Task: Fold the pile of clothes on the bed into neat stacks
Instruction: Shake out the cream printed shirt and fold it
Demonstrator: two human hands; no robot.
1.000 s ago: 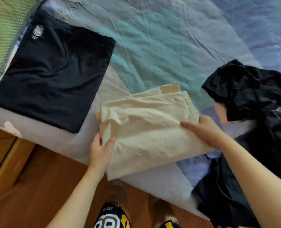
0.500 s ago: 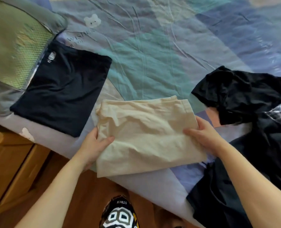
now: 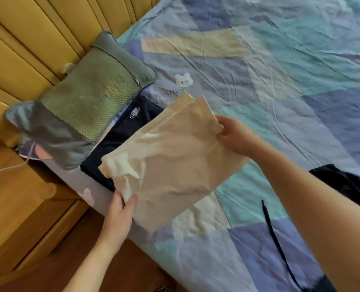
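Observation:
A folded cream garment (image 3: 168, 161) is held above the bed, partly over a folded black T-shirt (image 3: 124, 131) that lies near the pillow. My left hand (image 3: 120, 211) grips the cream garment's near left corner. My right hand (image 3: 235, 135) grips its far right edge. Most of the black T-shirt is hidden under the cream garment. At the right edge lies part of the unfolded dark clothes pile (image 3: 347, 184), with a black cord (image 3: 278, 241) trailing over the sheet.
The bed has a blue, teal and cream patchwork sheet (image 3: 280, 91). A green and grey pillow (image 3: 86, 108) rests against the yellow padded headboard (image 3: 38, 39). A wooden nightstand (image 3: 17, 207) stands at the left, with wooden floor (image 3: 86, 260) below.
Both hands have lifted the cream garment off the sheet and carried it left, over the folded black T-shirt. The view has swung left, so the pillow and headboard now show.

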